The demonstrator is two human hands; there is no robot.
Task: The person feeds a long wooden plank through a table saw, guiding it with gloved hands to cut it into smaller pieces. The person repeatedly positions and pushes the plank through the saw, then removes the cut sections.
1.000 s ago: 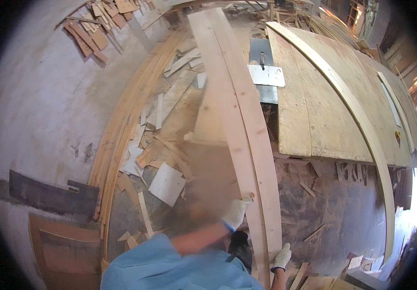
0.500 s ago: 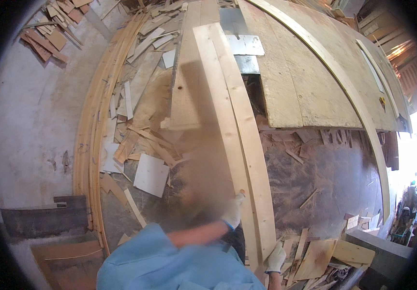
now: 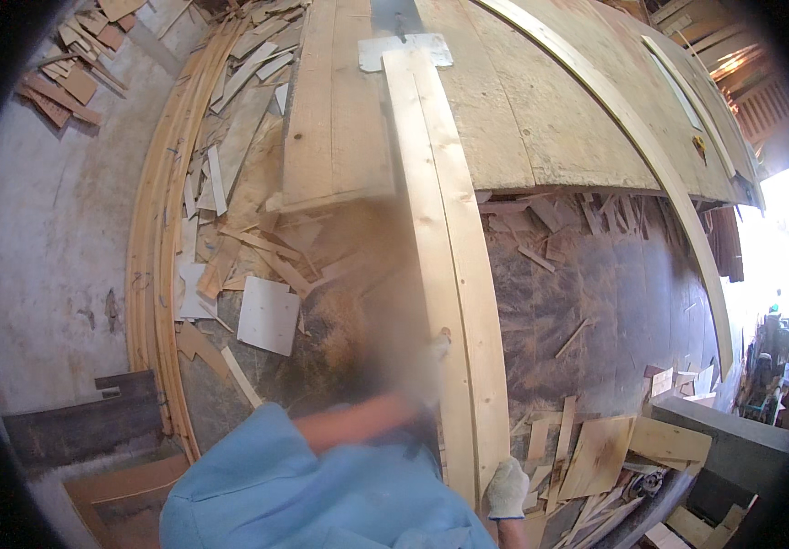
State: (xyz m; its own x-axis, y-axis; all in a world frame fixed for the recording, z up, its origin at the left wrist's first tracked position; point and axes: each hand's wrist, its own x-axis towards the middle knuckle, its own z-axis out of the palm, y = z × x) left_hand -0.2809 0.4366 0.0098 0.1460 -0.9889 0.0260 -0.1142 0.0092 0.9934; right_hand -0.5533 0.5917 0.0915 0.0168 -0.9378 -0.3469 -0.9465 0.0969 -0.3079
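Note:
A long pale wooden board (image 3: 454,265), knotty and split lengthwise by a dark line, runs away from me onto a wooden bench top (image 3: 358,119). At its left edge, about midway, is my left hand (image 3: 433,361), gloved and blurred, with the fingertips at the wood. Down at the near end, my right hand (image 3: 507,489), in a whitish glove, is closed around the right edge. The board's far end lies over a light metal plate (image 3: 426,48) set in the bench top; a small dark slot or blade shows just beyond it.
Long thin strips (image 3: 152,265) lie along the left wall. Offcuts and a white square panel (image 3: 268,316) litter the floor on the left. A long bowed plank (image 3: 632,137) crosses the bench's right side. Scrap wood (image 3: 596,457) is piled at the lower right, beside a grey ledge (image 3: 733,425).
The board's far end has swung from left of the metal plate onto it, covering the dark gap in the bench. Both hands moved with the board, and my view shifted slightly.

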